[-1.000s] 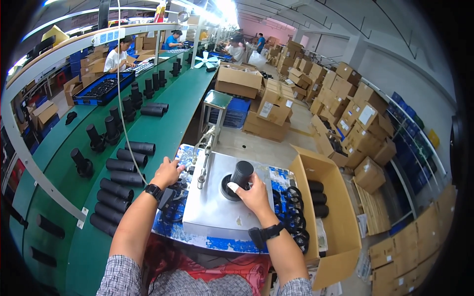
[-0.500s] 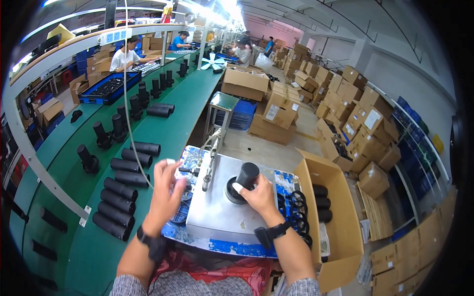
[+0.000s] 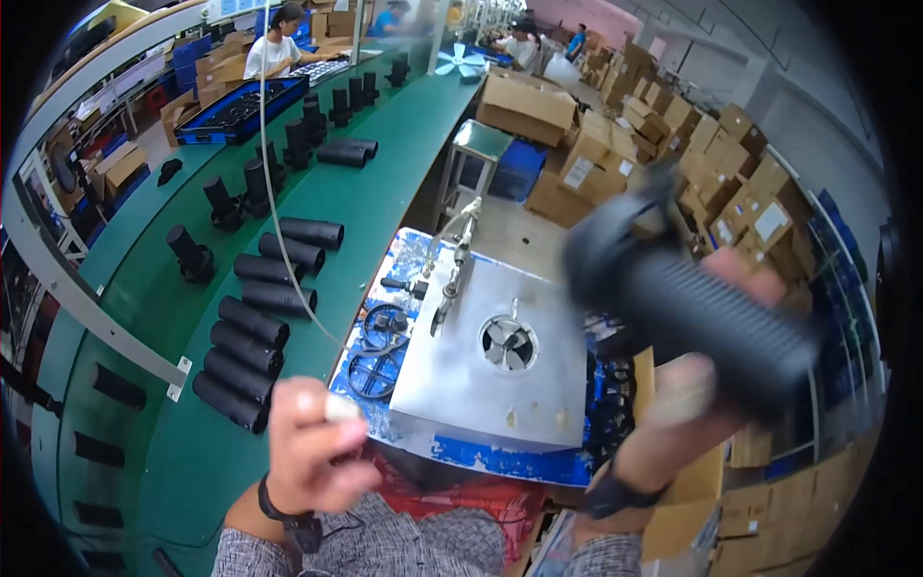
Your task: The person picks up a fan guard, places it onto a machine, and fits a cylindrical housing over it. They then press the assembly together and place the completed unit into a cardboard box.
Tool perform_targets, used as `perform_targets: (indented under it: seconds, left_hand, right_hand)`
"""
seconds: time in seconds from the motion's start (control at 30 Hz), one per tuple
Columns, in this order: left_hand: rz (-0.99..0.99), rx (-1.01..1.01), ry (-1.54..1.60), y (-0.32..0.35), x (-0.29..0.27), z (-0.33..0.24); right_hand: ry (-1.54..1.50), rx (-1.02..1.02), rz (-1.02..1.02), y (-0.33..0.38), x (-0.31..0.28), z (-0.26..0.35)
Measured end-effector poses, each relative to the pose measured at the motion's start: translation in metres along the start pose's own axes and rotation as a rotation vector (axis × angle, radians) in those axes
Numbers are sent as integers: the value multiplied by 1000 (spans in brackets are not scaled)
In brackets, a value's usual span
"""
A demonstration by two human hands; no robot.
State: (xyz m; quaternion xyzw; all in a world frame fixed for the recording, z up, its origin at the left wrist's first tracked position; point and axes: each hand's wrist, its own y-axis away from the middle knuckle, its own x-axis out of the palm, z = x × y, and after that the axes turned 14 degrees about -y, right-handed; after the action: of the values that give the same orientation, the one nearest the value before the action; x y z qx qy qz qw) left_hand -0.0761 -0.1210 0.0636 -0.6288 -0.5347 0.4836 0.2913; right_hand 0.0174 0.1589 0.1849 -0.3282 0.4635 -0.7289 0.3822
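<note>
At the frame's right, the right hand (image 3: 673, 418) grips a blurred black ribbed cylinder (image 3: 716, 322)! Lower left, the left hand (image 3: 312, 452) hovers, loosely half-curled; mid-frame sits the steel box (image 3: 452, 380).

The person is wearing speckled grey clothing (image 3: 433, 539) with matching sleeves (image 3: 252, 556). Dark bands (image 3: 615, 495) are circling both wrists, and a whitish cover (image 3: 342, 408) is wrapping one left fingertip, somewhat blurred.
</note>
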Motion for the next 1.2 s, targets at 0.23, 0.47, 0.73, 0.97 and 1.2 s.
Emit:
perform_targets:
  seconds: [0.23,0.47,0.73,0.97,1.2]
  left_hand:
    - [135,223,-53,44,17,-25]
    - [28,171,-158,75,-17,-18]
    - [-101,-178,-866,4,-149,134]
    - [348,-559,-1335,19,-184,354]
    - [351,-993,-1400,93,-265,530]
  right_hand:
    - [400,-166,464,173,39,15]
    - [287,-96,481,193,79,13]
    - [495,242,367,194,33,44]
    - [512,781,-59,272,-65,70]
    - [665,824,-109,255,-121,93]
